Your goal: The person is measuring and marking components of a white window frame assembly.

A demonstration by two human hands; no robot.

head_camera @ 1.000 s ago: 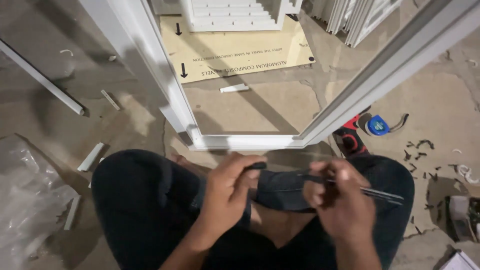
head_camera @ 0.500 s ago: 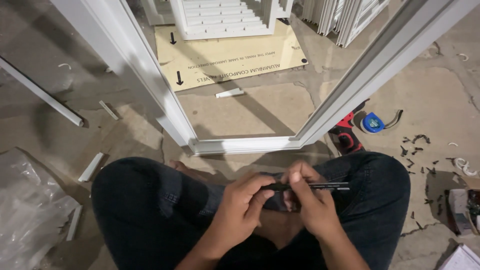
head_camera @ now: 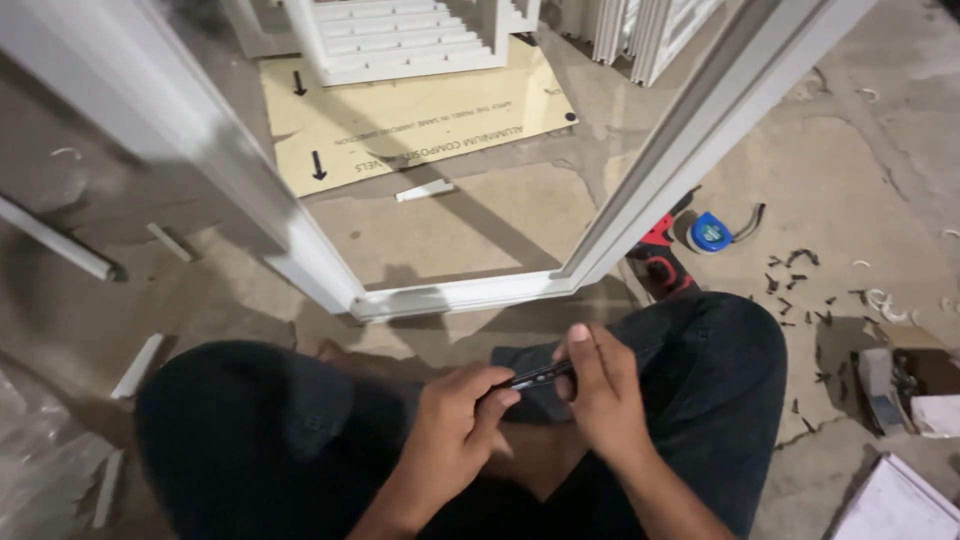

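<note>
- left hand [head_camera: 462, 420] and right hand [head_camera: 600, 395] both closed on thin black rod [head_camera: 540, 376], over lap at 6 o'clock
- vs earlier: hands closer together, less rod showing
- white frame [head_camera: 470, 292] at 12 o'clock

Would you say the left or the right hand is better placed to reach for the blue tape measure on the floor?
Probably the right hand: the blue tape measure lies on the floor on that side, beyond the right knee. The left hand sits farther away and grips the thin dark tool, which both hands hold.
</note>
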